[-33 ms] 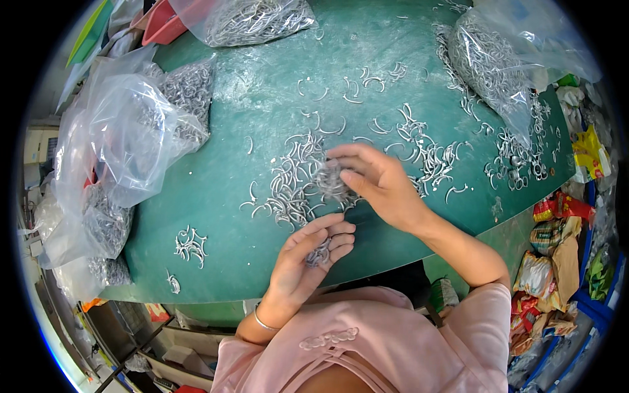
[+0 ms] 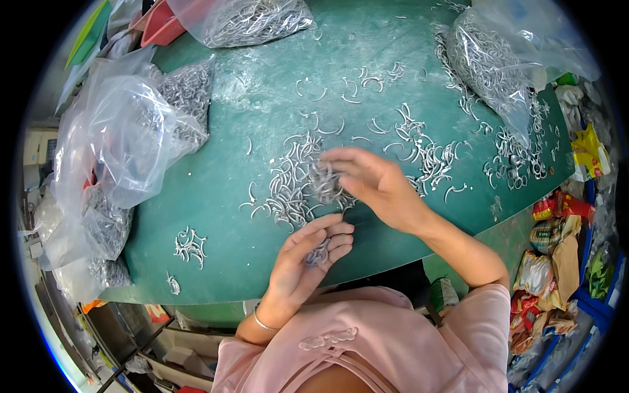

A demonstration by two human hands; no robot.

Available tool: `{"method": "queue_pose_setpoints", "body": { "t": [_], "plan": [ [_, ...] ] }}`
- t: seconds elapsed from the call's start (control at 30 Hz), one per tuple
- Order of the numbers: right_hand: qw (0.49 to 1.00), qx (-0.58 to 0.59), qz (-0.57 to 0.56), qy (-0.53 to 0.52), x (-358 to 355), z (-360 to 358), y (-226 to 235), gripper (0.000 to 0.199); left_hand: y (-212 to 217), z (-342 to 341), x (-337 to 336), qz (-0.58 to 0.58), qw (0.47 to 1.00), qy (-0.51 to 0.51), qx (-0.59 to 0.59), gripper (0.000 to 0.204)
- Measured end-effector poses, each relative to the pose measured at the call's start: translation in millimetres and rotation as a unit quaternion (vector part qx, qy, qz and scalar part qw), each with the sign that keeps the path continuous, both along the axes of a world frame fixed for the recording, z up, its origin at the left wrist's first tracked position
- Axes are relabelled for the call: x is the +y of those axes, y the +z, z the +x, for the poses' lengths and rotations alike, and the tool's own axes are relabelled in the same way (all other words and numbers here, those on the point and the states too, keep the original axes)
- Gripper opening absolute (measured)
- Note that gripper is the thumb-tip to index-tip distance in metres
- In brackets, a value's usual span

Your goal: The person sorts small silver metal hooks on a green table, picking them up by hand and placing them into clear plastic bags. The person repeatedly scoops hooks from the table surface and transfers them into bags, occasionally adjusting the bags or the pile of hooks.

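On the green table, a pile of small, silvery, crescent-shaped metal pieces (image 2: 285, 187) lies in front of me. My right hand (image 2: 379, 187) reaches over the pile's right side, with thumb and fingers curved round a clump of metal pieces (image 2: 325, 182) that is smeared by motion. Nearer my body, my left hand (image 2: 306, 252) is palm up, its fingers curled round a few metal pieces (image 2: 318, 254). A gap separates the two hands. Just right of my right hand, more loose crescents (image 2: 429, 157) are scattered.
Clear plastic bags full of metal pieces stand at the left (image 2: 124, 131), the far edge (image 2: 262, 23) and the far right (image 2: 491, 62). A small group of crescents (image 2: 190, 246) lies near left. Ring-like pieces (image 2: 517, 164) sit at the right edge. Colourful packages (image 2: 547, 262) fill shelving beyond it.
My right hand and the clump at its fingertips have shifted slightly left. My left hand has barely moved.
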State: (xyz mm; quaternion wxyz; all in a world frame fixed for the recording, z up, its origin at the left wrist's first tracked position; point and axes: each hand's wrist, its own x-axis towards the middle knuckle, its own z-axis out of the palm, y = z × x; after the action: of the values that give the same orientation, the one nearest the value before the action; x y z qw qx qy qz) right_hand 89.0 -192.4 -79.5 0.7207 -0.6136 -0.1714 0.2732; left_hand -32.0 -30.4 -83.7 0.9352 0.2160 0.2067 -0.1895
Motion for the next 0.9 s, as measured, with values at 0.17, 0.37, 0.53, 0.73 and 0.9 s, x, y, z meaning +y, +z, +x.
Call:
{"method": "queue_pose_setpoints", "body": {
  "t": [0.17, 0.37, 0.53, 0.73, 0.9],
  "plan": [
    [0.94, -0.265, -0.21, 0.046, -60.8, 7.0, 15.2, 0.042, -3.8, -2.4, 1.8, -0.011, 1.0, 0.014, -0.01, 0.034],
    [0.773, -0.354, -0.514, -0.113, -87.2, -41.5, -2.2, 0.06, -9.3, -2.1, 1.0, -0.035, 0.999, 0.01, -0.016, 0.033],
    [0.811, -0.406, -0.419, 0.037, -42.1, -61.1, 1.8, 0.057, 2.9, 2.2, -5.5, 0.022, 1.0, 0.015, 0.005, 0.031],
    [0.881, -0.37, -0.273, -0.112, -65.0, -46.7, -5.2, 0.027, 6.8, -2.7, -3.0, 0.015, 0.999, 0.037, 0.008, 0.028],
    [0.807, -0.375, -0.409, -0.203, -77.1, -20.3, -3.9, 0.021, 4.6, -3.1, -4.7, -0.025, 1.0, -0.002, -0.004, 0.027]
  ]
}}
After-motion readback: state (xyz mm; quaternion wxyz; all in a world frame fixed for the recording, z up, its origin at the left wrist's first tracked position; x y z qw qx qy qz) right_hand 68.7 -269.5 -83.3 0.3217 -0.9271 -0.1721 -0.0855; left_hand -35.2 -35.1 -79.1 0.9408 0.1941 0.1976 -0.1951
